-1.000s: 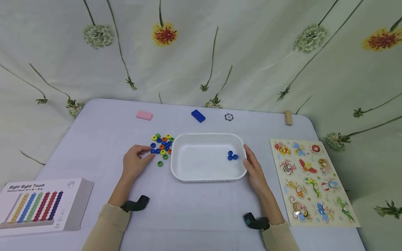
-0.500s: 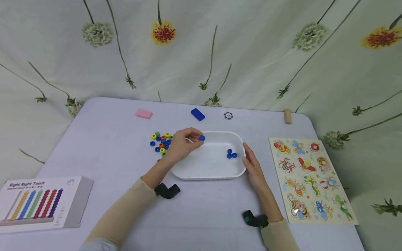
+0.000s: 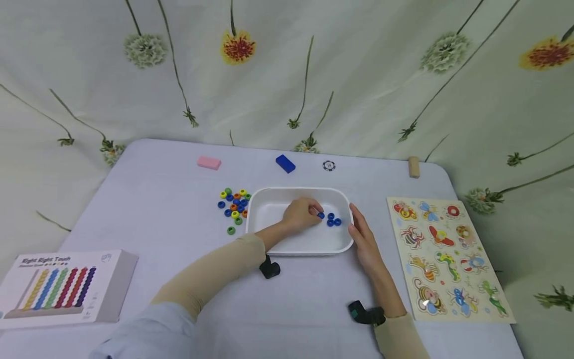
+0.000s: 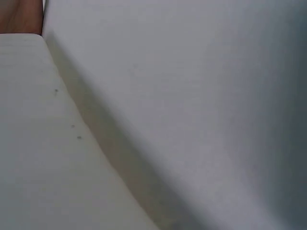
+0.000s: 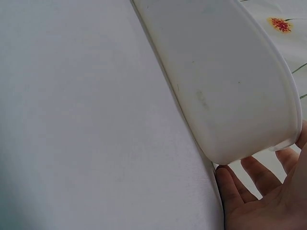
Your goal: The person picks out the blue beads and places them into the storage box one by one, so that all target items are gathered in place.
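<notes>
In the head view, my left hand [image 3: 301, 215] reaches inside the white tray [image 3: 269, 245] and pinches a blue bead [image 3: 321, 216] between thumb and fingers, low over the tray's floor. Right beside it, several blue beads [image 3: 331, 222] sit in the tray's right part. My right hand [image 3: 365, 239] touches the tray's right end from outside, its fingers extended along the wall. The right wrist view shows those fingers [image 5: 261, 177] against the tray's end wall [image 5: 230, 120]. Only a bit of the left hand [image 4: 21, 17] appears in the left wrist view; its fingertips are hidden there.
Mixed coloured beads [image 3: 235, 202] lie left of the tray. Behind are a pink block [image 3: 209, 162], a blue block [image 3: 285, 163], a round chip [image 3: 329, 165] and a wooden block [image 3: 413, 167]. A boxed toy [image 3: 67, 289] lies left, an insect puzzle board [image 3: 448, 259] right.
My left hand has carried a blue bead from the loose pile rightward over the tray's rim, down beside the blue beads inside. The right hand stays at the tray's right end.
</notes>
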Demonstrator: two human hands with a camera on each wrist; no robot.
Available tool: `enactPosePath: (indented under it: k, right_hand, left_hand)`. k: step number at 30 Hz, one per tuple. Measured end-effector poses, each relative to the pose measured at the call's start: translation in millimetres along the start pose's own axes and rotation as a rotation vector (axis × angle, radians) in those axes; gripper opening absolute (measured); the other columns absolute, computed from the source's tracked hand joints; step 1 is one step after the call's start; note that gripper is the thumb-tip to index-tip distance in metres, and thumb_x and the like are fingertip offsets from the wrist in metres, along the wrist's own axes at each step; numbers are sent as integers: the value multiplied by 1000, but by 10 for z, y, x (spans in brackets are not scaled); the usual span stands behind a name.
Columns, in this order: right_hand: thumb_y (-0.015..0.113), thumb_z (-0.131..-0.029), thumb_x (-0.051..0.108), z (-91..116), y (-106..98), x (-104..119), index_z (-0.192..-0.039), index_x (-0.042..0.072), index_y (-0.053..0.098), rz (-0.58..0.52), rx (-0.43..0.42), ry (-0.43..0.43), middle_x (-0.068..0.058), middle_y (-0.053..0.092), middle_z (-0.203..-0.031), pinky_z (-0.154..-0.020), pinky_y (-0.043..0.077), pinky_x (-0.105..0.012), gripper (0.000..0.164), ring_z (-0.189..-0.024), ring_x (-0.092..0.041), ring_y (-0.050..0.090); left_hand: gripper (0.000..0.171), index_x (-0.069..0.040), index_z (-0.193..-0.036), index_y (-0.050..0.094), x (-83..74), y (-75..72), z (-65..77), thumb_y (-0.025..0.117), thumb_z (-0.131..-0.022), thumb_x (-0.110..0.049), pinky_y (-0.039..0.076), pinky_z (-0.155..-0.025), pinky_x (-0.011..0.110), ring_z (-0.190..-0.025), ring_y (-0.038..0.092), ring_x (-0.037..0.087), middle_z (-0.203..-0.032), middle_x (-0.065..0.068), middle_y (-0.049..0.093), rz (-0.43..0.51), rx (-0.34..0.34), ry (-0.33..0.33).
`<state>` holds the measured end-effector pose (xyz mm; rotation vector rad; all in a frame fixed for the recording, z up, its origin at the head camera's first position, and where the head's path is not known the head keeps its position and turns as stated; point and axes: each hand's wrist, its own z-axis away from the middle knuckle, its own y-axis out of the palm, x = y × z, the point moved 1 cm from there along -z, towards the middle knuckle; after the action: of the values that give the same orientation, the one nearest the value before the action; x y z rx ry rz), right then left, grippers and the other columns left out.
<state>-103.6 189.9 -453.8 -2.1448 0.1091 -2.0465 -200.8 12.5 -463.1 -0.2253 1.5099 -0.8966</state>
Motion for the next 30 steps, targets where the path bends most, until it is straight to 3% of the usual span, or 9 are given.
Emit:
enactPosePath:
  k: [4,10,13,17,20,24,27,30]
  right_hand:
    - [35,-95,17,-39,-26,-131,-140,26,23,4,1,1,7,21,-146,-107,15,-43,47,-135,-16,17]
    - [37,-95,25,-70,-16,-269,-139,33,25,14,-2,-3,11,22,-145,-107,16,-43,47,-135,-14,18]
    - [37,-95,25,-67,-9,-259,-138,35,25,13,-1,-1,10,22,-145,-107,15,-42,46,-135,-14,17]
    - [37,-95,24,-63,-27,-243,-138,34,25,24,-10,0,9,22,-146,-108,13,-42,46,-135,-14,17]
    - [37,-95,23,-65,-45,-229,-138,33,25,31,-18,-1,8,22,-146,-108,12,-42,46,-135,-15,16]
    - [37,-95,22,-61,-53,-227,-138,32,25,27,-25,-1,8,21,-146,-108,13,-42,46,-135,-15,16]
    - [37,-95,21,-60,-47,-241,-139,31,25,26,-26,-4,8,22,-146,-108,14,-42,47,-135,-15,17]
    - [37,-94,20,-64,-38,-254,-139,30,25,37,-32,-14,6,22,-146,-107,15,-44,48,-135,-17,18]
  left_hand:
    - [19,-20,-91,68,-16,30,7,68,-72,-17,39,-57,21,-64,52,7,-71,-9,59,-35,13,0]
    - [32,-15,-106,64,-81,-111,125,67,-74,-16,43,-67,21,-73,54,8,-88,-4,65,68,15,71]
    - [34,-14,-109,63,-171,-375,345,68,-75,-16,44,-63,22,-74,54,10,-93,0,65,134,-76,112]
    - [33,-12,-108,62,-141,-862,701,69,-76,-15,44,-62,21,-78,54,13,-95,5,64,231,-302,197]
    - [30,-9,-105,64,112,-1189,872,69,-76,-14,42,-61,19,-77,53,13,-91,9,64,302,-510,227]
    - [30,-6,-103,64,613,-1450,1012,70,-75,-15,39,-60,16,-75,52,8,-87,10,63,316,-714,153]
    - [31,-9,-104,64,1017,-1487,1072,70,-76,-20,37,-59,14,-74,50,4,-85,0,61,286,-779,44]
    - [34,-10,-106,64,1322,-1452,1089,70,-76,-24,36,-59,14,-74,48,4,-83,-7,59,268,-781,-60]
